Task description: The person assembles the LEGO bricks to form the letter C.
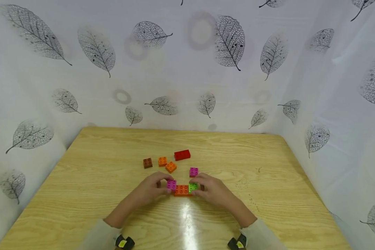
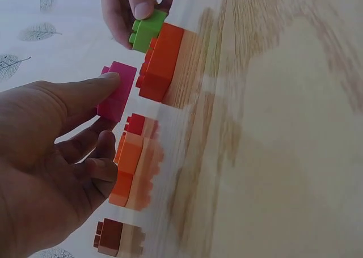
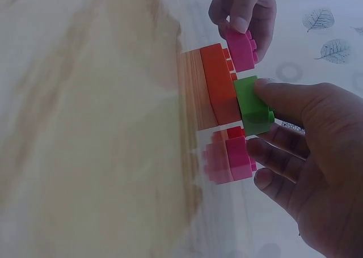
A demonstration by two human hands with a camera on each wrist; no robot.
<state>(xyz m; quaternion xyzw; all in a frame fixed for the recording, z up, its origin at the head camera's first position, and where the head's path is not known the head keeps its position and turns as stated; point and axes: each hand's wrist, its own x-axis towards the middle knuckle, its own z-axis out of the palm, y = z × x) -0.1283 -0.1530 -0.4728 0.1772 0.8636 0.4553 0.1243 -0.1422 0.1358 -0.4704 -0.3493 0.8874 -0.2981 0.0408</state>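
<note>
My left hand (image 1: 151, 187) pinches a pink brick (image 2: 117, 92) between thumb and fingers, holding it close over the left end of a long orange-red brick (image 1: 181, 190). In the left wrist view a gap shows between the pink brick and the long one. At the other end, my right hand (image 1: 213, 189) grips a green brick (image 3: 253, 106), which sits on the right end of the long brick. Studs in the middle of the long brick are exposed. Behind the right fingertips stands a second pink brick (image 1: 193, 172).
Further back on the wooden table (image 1: 253, 166) lie a red brick (image 1: 182, 155), two small orange bricks, one (image 1: 162, 161) behind the other (image 1: 171, 167), and a brown brick (image 1: 148, 163) to their left. A leaf-patterned white curtain (image 1: 187, 80) surrounds the table's back and sides.
</note>
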